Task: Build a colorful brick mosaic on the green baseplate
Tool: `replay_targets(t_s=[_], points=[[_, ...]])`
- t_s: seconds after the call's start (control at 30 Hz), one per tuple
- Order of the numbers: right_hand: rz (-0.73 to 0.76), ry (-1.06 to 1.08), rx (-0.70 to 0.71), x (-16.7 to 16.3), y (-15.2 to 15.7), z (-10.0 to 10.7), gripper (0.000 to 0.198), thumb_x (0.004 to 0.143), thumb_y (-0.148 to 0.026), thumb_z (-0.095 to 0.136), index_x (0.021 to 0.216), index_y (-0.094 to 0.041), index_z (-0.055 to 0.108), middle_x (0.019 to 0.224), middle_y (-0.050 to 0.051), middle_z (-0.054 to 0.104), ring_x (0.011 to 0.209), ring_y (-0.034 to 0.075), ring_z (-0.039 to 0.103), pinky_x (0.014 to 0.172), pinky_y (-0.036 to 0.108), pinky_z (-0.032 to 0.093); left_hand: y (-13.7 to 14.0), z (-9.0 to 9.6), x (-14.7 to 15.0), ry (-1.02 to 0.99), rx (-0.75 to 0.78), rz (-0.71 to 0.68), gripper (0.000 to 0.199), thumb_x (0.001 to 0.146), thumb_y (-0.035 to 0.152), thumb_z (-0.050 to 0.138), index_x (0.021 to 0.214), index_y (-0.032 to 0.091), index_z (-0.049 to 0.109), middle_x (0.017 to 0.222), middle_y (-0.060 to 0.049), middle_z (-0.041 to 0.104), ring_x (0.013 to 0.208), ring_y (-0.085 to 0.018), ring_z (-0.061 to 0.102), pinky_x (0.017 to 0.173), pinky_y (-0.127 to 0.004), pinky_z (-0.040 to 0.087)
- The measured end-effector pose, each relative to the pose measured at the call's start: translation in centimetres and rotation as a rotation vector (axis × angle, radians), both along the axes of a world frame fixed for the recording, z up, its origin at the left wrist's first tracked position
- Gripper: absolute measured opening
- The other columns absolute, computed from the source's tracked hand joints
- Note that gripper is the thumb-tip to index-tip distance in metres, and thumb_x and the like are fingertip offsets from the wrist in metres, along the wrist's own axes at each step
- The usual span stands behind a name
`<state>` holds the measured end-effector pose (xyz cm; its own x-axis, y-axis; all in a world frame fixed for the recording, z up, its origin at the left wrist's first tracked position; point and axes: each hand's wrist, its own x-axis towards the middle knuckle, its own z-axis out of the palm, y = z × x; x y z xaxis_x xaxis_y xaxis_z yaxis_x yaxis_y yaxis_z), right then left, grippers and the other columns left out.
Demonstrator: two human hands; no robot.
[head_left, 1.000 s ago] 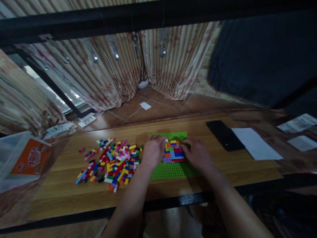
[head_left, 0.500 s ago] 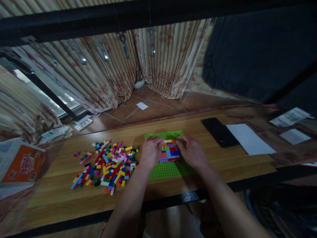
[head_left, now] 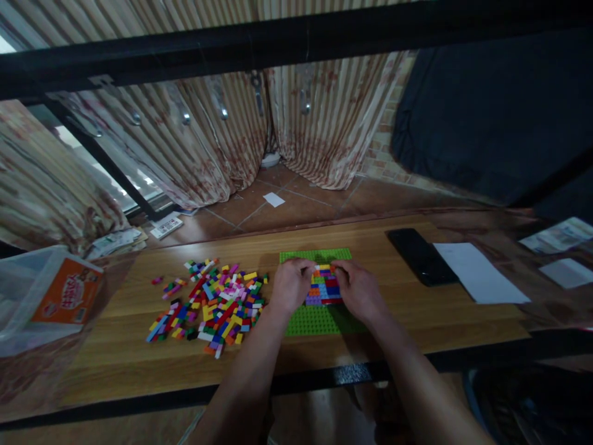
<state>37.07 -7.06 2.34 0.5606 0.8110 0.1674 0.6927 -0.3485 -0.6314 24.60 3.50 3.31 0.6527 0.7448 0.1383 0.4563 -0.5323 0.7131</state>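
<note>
A green studded baseplate [head_left: 319, 321] lies on the wooden table. On its middle sits a flat block of toy building bricks [head_left: 320, 290] in red, blue, purple, orange and other colours, with a yellow and white row at the far edge. My left hand [head_left: 293, 284] is closed, its thumb and fingertips pinched at the left end of that far row. At the row's right end, my right hand [head_left: 359, 287] has bent fingers closed against the bricks. Both hands cover the block's sides, so the exact contact is partly hidden.
Left of the baseplate spreads a pile of loose bricks [head_left: 222, 303]. A black phone [head_left: 421, 256] and a white sheet of paper [head_left: 482, 272] lie to the right. A clear plastic box with an orange label [head_left: 69, 292] stands beyond the table's left end.
My right hand has closed in on the right end of the far row, its fingers less spread. My left hand stays at the left end. The whole view has shifted slightly.
</note>
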Motion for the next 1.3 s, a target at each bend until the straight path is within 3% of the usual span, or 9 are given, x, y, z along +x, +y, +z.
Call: replay_targets(t_s=[0.13,0.27,0.4,0.63,0.8,0.97,1.13,1.3], points=[[0.006,-0.023,0.026,0.3,-0.1,-0.3,0.033,0.091,-0.021,0.041,0.108,-0.015,0.068,0.109,0.014,0.069,0.099,0.025,0.065,0.093,0.039,0.049,-0.7,-0.1,-0.3,-0.016,-0.017,0.005,0.021,0.090,0.023,0.055,0.100,0.023,0.074,0.106,-0.003,0.076,0.101,-0.019,0.069,0.094,-0.031,0.051],[-0.024,-0.052,0.050,0.7,-0.2,-0.5,0.033,0.089,-0.023,0.042,0.105,-0.015,0.069,0.107,0.014,0.070,0.098,0.026,0.066,0.091,0.041,0.049,-0.6,0.5,-1.2,-0.095,-0.029,0.027,0.035,0.088,0.017,0.054,0.122,0.020,0.064,0.121,-0.006,0.070,0.112,-0.019,0.065,0.102,-0.032,0.048],[-0.040,-0.052,0.062,1.1,-0.5,-0.6,0.034,0.088,-0.027,0.043,0.104,-0.015,0.070,0.103,0.014,0.071,0.094,0.026,0.066,0.088,0.042,0.050,1.1,1.4,-3.4,-0.213,-0.030,0.070,0.030,0.087,0.017,0.053,0.114,0.017,0.068,0.113,-0.009,0.073,0.106,-0.020,0.067,0.098,-0.033,0.050],[-0.089,-0.013,0.212,0.9,-0.9,0.2,0.031,0.087,-0.034,0.049,0.096,-0.016,0.072,0.092,0.011,0.073,0.080,0.024,0.067,0.076,0.038,0.053,4.2,1.3,-9.1,-0.442,-0.056,0.324,0.022,0.081,0.025,0.062,0.098,0.016,0.073,0.099,-0.009,0.076,0.091,-0.021,0.070,0.085,-0.033,0.054],[-0.098,0.038,0.390,-0.6,-0.8,0.9,0.028,0.088,-0.037,0.054,0.095,-0.017,0.072,0.090,0.009,0.074,0.078,0.021,0.068,0.074,0.035,0.053,5.6,1.8,-12.3,-0.667,-0.101,0.616,0.024,0.072,0.024,0.069,0.093,0.013,0.072,0.080,-0.006,0.074,0.073,-0.016,0.068,0.071,-0.027,0.054],[0.106,0.004,0.511,-4.6,-0.8,1.3,0.017,0.091,-0.031,0.056,0.094,-0.022,0.071,0.091,0.004,0.073,0.082,0.019,0.068,0.076,0.033,0.054,5.9,3.3,-13.7,-0.901,-0.177,0.741,0.020,0.070,0.022,0.065,0.087,0.013,0.071,0.070,-0.002,0.070,0.060,-0.009,0.063,0.064,-0.022,0.052],[0.535,-0.025,0.420,-10.2,-0.8,0.7,0.016,0.092,-0.019,0.055,0.100,-0.023,0.068,0.091,0.004,0.070,0.085,0.017,0.066,0.075,0.031,0.054,5.4,4.1,-14.4,-0.963,-0.168,0.757,0.014,0.070,0.019,0.064,0.081,0.013,0.070,0.066,0.000,0.068,0.057,-0.007,0.060,0.061,-0.020,0.050],[0.711,-0.023,0.343,-14.7,-0.7,-1.0,0.019,0.092,-0.016,0.053,0.103,-0.021,0.068,0.098,0.007,0.068,0.090,0.018,0.063,0.078,0.032,0.054,5.6,4.1,-15.1,-0.992,-0.179,0.760,0.012,0.070,0.019,0.064,0.080,0.015,0.069,0.065,0.001,0.067,0.055,-0.007,0.059,0.059,-0.019,0.049]])
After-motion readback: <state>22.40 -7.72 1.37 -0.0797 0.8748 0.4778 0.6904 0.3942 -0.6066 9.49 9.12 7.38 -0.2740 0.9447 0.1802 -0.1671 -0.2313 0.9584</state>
